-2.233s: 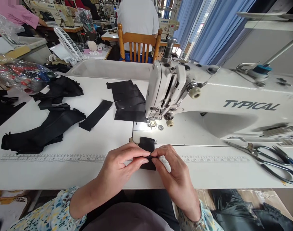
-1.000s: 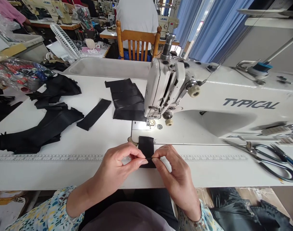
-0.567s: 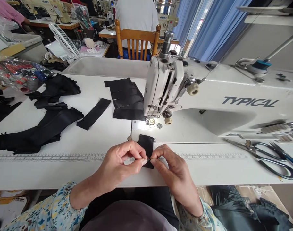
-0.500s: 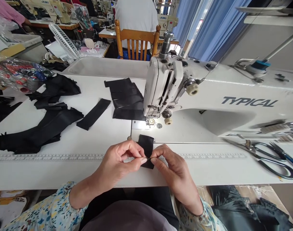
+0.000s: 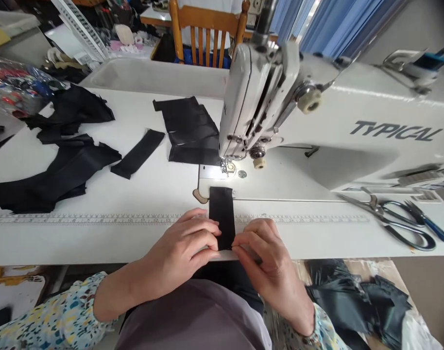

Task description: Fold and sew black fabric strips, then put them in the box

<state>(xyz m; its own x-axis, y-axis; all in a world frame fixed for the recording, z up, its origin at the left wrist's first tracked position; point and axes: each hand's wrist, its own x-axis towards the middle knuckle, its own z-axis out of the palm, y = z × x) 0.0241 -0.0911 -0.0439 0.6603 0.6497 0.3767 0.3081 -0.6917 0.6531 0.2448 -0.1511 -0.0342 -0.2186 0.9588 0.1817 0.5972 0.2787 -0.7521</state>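
Observation:
A small black fabric strip (image 5: 222, 214) lies flat on the white sewing table, its long side pointing from me toward the machine. At its near left edge my left hand (image 5: 187, 243) has thumb and fingertips closed on the cloth. Thumb and forefinger of my right hand (image 5: 265, 257) pinch the near right corner. Just beyond the strip's far end are the presser foot (image 5: 227, 166) and needle plate of the white sewing machine (image 5: 316, 112). Whether the near edge is folded cannot be made out.
Black fabric pieces (image 5: 189, 131) lie left of the needle, with a single strip (image 5: 138, 153) and a larger heap (image 5: 61, 165) farther left. Scissors (image 5: 393, 218) rest at the right. A printed ruler (image 5: 98, 219) runs along the table. Behind stands a wooden chair (image 5: 209, 24).
Both hands have moved from the strip's middle to its near end, and the strip now lies flatter and more fully exposed. The camera view has tilted downward.

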